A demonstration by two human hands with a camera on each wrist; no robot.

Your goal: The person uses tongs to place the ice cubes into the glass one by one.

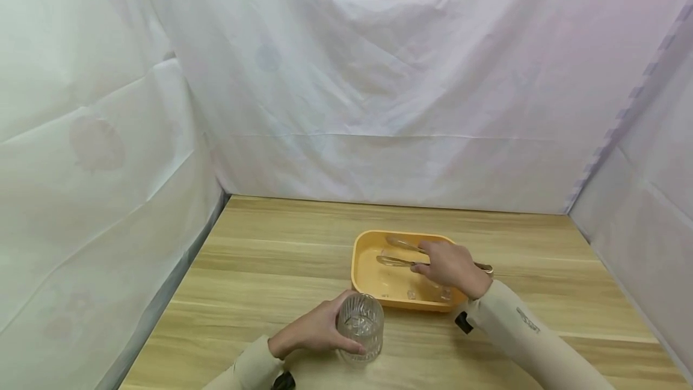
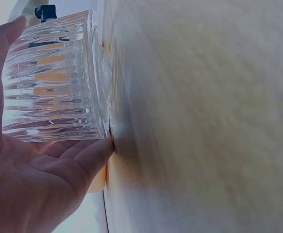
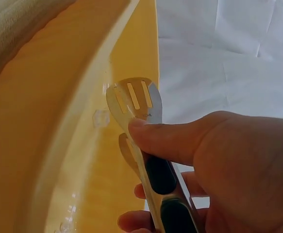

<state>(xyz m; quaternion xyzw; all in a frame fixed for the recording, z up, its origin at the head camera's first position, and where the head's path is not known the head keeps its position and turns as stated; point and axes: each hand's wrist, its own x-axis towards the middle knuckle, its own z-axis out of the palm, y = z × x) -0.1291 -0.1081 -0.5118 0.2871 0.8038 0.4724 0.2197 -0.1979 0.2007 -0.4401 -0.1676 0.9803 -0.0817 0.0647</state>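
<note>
My left hand (image 1: 323,325) holds a ribbed clear glass (image 1: 361,327) on the table, its thumb on the near side and the fingers behind. In the left wrist view the base of the glass (image 2: 58,77) sits right at the tabletop. Over the yellow tray (image 1: 373,301), my right hand (image 1: 449,265) grips a pair of metal tongs (image 1: 395,262). Their two arms stand apart, with nothing between the tips. The right wrist view shows the slotted head of the tongs (image 3: 134,99) and dark inlays along the handle. Small clear pieces (image 3: 101,118) lie in the tray.
The wooden table (image 1: 260,269) extends around the tray and glass. White cloth (image 1: 379,89) hangs behind it, with more cloth along the left and right sides. Several clear pieces (image 1: 445,295) lie near the tray's front wall.
</note>
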